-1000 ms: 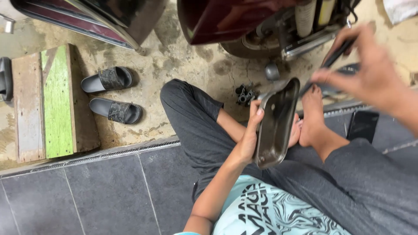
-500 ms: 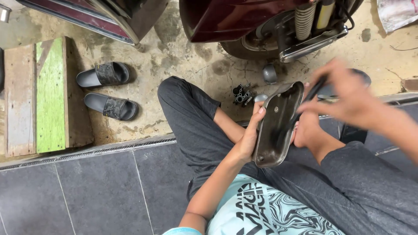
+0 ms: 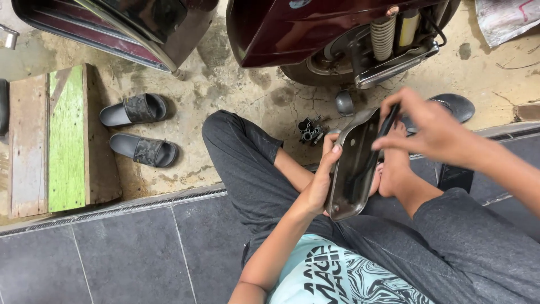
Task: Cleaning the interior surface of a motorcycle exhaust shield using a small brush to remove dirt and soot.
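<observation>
Shirt (image 3: 332, 276): pale blue with a black swirl print, at the bottom edge, nearest the camera.
Legs (image 3: 253, 169): crossed, in dark grey trousers; the person sits on dark tiles at the edge of a concrete floor.
Left hand (image 3: 320, 180): closed on the left rim of the cover, thumb on the upper edge, fingers wrapped behind it.
Cover (image 3: 351, 169): a curved grey metal cover, held upright over the lap with its hollow side facing right, between the two hands.
Right hand (image 3: 430, 126): pinched narrow round a thin dark tool, above and to the right of the cover.
Tool (image 3: 388, 121): slim and black; its lower end dips into the cover's hollow near the top rim. What kind of tool it is cannot be told.
Progress: the cover is off the scooter and in hand, and the tool is at work inside it near the top; by my reading the inside is partly dealt with, the lower part not yet touched. Nothing shows it refitted.
Small parts (image 3: 310, 130): a dark metal cluster on the concrete just beyond the knee.
Sandals (image 3: 138, 129): a grey pair, well to the left.
Plank (image 3: 64, 138): a board with a green stripe, far left.
Scooter (image 3: 315, 34): maroon body, rear wheel and shock spring, farthest off.
</observation>
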